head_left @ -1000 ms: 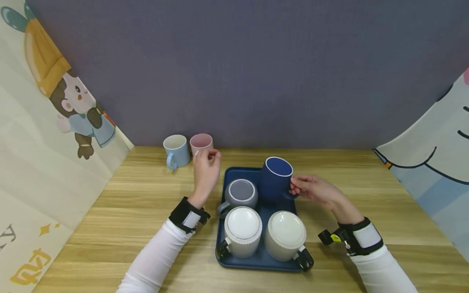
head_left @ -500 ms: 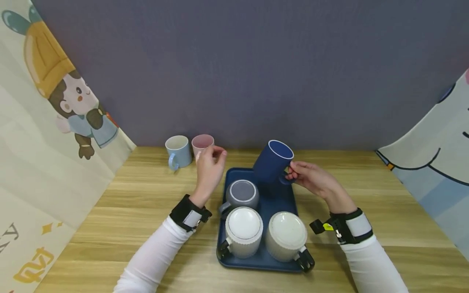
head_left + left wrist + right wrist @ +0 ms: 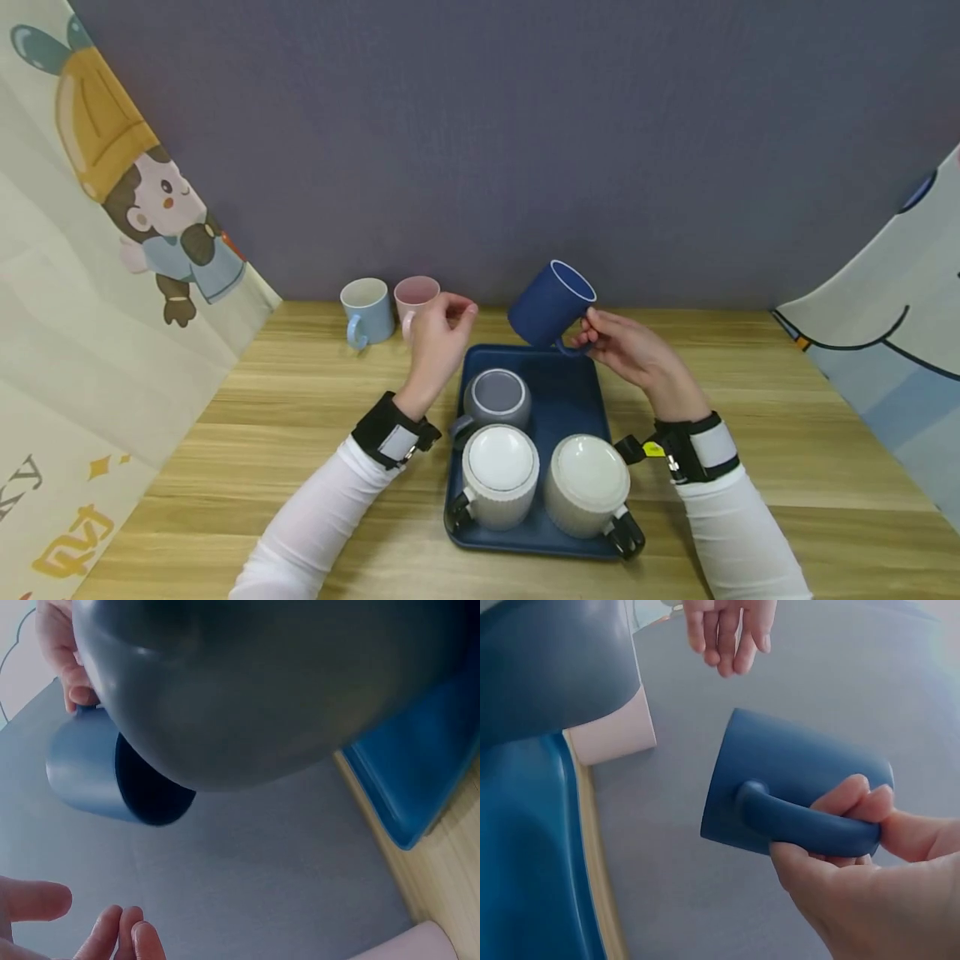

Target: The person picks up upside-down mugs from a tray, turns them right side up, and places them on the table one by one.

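My right hand (image 3: 626, 354) grips a dark blue mug (image 3: 546, 308) by its handle, above the back edge of the dark blue tray (image 3: 570, 383). The mug leans, its white-ringed base up and to the right. Its dark opening shows in the left wrist view. Around the handle (image 3: 802, 825), fingers and thumb are plain in the right wrist view. My left hand (image 3: 438, 346) holds nothing, its fingers loosely bent. It hovers in front of the pink mug (image 3: 416, 293), partly covering it; contact is not visible.
Upside down on the tray stand a grey mug (image 3: 497, 398) and two whitish mugs (image 3: 500, 479) with black handles. A light blue mug (image 3: 367, 312) stands upright beside the pink one. Behind the wooden table (image 3: 300, 450) rises a grey panel (image 3: 480, 150).
The dark blue mug has risen off the tray, moving back and tilting, in my right hand. My left hand has shifted slightly right.
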Demonstrator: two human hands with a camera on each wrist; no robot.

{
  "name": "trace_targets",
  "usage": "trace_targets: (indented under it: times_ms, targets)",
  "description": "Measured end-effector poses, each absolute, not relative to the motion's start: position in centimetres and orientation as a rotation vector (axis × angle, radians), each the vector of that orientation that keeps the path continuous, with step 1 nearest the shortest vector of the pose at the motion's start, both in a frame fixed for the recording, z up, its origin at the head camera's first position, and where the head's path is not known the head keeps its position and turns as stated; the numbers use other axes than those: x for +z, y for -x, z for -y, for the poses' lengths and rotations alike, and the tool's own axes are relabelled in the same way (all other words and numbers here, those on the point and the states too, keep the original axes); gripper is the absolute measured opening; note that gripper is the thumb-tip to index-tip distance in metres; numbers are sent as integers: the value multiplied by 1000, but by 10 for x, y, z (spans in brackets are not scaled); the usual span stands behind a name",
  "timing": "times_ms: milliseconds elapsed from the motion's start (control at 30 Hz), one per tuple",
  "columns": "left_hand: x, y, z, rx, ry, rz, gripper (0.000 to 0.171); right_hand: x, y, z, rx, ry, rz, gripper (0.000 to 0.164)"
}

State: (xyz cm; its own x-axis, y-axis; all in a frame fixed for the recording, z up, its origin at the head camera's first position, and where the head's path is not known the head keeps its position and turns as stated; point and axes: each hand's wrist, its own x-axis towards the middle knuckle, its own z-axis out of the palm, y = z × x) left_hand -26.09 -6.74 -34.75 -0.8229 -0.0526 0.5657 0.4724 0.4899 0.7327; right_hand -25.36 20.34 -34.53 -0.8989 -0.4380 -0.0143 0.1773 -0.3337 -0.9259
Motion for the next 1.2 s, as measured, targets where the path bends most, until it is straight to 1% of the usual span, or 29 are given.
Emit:
trace_targets:
  times_ms: [333,600,900,1200]
  targets:
    - [-343,260,56,-1445,367,2284,16,-341,259,-199,-2342,377,-1433,36]
    - [-334,260,52,-1481,421,2330,19,-335,262,-200,-2414,353,-1311,38]
    - [-317,255,46,-1489,466,2380,22,-323,261,-198,-2483,391,-1185,36]
    - [-309,250,38,-1493,439,2427,23,-311,258,-183,-2550,345,-1059,34]
